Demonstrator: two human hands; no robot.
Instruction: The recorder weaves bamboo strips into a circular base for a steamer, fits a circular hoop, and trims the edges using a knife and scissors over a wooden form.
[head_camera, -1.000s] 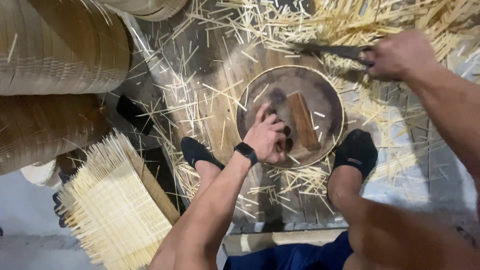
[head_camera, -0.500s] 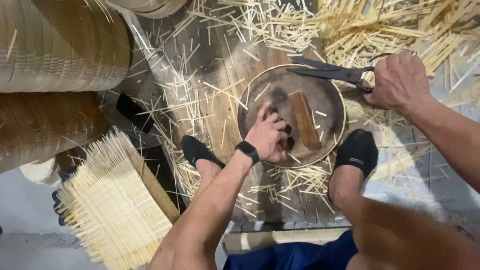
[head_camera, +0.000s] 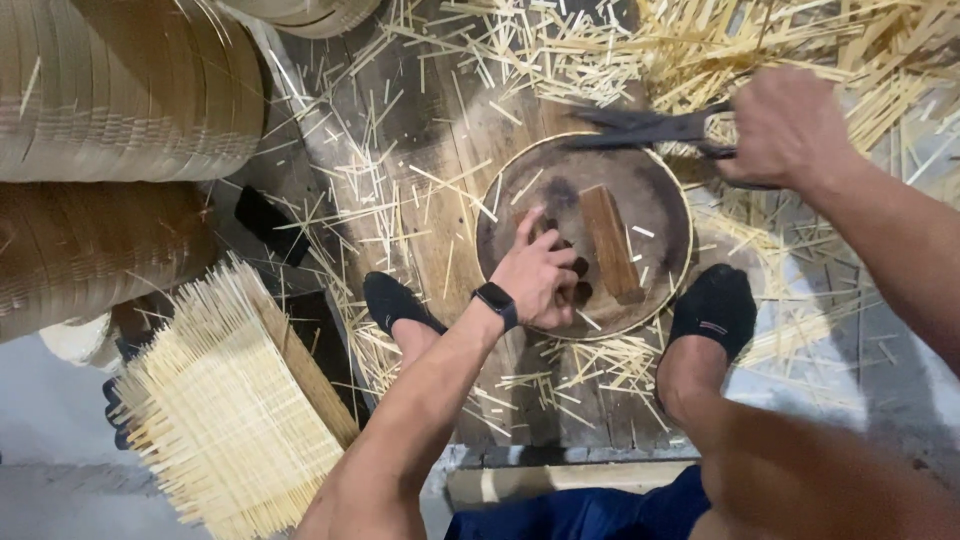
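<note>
My left hand (head_camera: 540, 275) rests flat on the round dark wooden chopping block (head_camera: 660, 205), fingers curled loosely over some small dark pieces just beside the brown rectangular wood block (head_camera: 610, 243) lying on top; not clamped on anything as far as I can tell, view poor there. My right hand (head_camera: 785, 130) is closed tight round the handles of the big black metal shears (head_camera: 650, 128), blades pointing left over the block's upper rim.

Progress, judging by what lies about: plenty already cut. Pale bamboo slivers (head_camera: 560, 60) are strewn all over the plank floor (head_camera: 450, 200), and a neat bundle of cut pale sticks (head_camera: 230, 420) stands lower left. A loose heap of uncut strips (head_camera: 860, 60) remains upper right, so more is left.

Stacked woven bamboo trays (head_camera: 120, 90) upper left. No packages, labels or signs visible. Black socked feet (head_camera: 712, 305) flank the block.
</note>
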